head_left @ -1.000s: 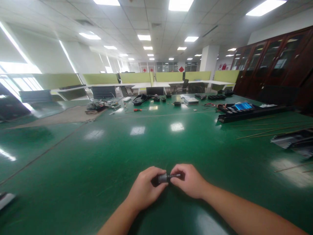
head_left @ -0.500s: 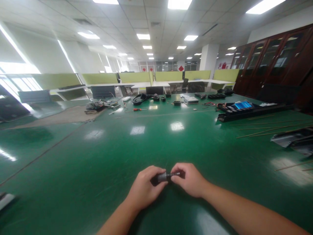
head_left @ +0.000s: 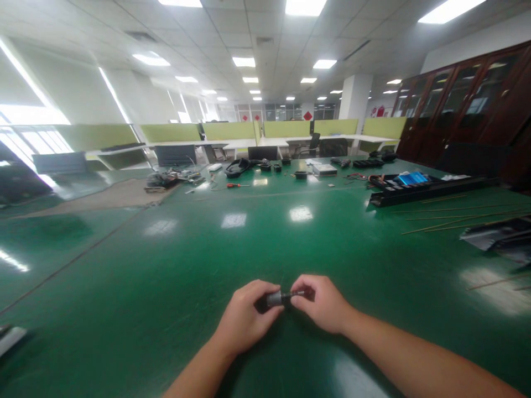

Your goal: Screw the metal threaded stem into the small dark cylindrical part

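Note:
A small dark cylindrical part with a grey band point(head_left: 274, 299) lies sideways between my hands, low in the middle of the head view. My left hand point(head_left: 248, 314) is wrapped round its left end, thumb below and fingers above. The fingers of my right hand point(head_left: 320, 303) pinch a thin dark shaft point(head_left: 295, 294) at the right end of the part. Both hands are just above the green tabletop point(head_left: 257, 251). What exactly the part is cannot be made out.
A red screwdriver point(head_left: 234, 186), black goggles-like gear point(head_left: 238, 167) and small black boxes point(head_left: 301, 174) lie across the far side. At the right are a long black channel point(head_left: 418, 192) and thin rods point(head_left: 448, 220). Electronic bits point(head_left: 166, 179) sit at the far left.
The hands and the part are almost where they were. My right fingers have shifted very slightly on the shaft.

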A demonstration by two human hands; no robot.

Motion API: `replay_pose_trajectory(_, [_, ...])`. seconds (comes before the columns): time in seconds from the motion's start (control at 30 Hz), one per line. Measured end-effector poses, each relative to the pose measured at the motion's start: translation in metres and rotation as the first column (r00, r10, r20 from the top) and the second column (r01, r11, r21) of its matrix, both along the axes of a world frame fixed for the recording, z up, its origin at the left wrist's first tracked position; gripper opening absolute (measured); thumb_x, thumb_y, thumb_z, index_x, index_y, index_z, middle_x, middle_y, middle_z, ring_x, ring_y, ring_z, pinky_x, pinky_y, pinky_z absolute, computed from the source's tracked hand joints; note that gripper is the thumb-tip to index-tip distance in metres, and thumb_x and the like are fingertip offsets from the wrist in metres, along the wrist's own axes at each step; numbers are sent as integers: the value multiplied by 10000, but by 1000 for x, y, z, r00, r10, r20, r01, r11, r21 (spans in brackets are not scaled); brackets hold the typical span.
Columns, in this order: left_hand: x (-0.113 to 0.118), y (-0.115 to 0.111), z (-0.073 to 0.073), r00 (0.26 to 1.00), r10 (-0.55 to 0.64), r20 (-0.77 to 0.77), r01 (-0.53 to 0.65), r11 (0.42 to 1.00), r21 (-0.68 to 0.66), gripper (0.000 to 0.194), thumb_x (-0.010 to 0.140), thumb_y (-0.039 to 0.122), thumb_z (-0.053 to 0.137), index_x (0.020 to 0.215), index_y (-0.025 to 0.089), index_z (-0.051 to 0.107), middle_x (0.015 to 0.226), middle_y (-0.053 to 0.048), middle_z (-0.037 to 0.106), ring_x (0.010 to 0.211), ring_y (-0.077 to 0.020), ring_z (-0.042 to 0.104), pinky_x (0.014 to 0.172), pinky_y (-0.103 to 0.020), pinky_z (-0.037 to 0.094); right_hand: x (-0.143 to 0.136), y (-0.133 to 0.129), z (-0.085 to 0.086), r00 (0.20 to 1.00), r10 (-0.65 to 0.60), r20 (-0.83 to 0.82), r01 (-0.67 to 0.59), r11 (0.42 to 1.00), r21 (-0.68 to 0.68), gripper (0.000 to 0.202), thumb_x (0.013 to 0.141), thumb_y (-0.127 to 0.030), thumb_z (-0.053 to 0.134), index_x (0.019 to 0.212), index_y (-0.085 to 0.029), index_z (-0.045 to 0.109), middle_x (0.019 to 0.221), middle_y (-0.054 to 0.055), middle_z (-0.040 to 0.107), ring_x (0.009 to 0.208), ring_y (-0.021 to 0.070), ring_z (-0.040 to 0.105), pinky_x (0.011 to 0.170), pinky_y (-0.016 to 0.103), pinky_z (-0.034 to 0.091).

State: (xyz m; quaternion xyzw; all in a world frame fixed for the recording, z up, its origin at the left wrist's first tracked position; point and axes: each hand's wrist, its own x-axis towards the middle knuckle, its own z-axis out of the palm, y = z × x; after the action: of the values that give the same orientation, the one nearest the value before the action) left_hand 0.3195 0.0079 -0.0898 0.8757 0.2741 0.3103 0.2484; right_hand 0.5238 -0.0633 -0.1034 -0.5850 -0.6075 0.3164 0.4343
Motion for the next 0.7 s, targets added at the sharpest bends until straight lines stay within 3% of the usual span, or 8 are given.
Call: replay_pose_trajectory(0.7, [-3, 4, 2, 1000, 30, 1, -30, 999, 31, 226, 785, 246, 717, 1008, 215, 700, 927, -51, 718, 840, -206, 671, 762, -310, 527, -1, 0, 2, 998, -44, -34, 43, 999, -21, 77, 800, -214, 659, 858, -174, 690, 739, 7, 686, 660, 142, 602, 630, 235, 441])
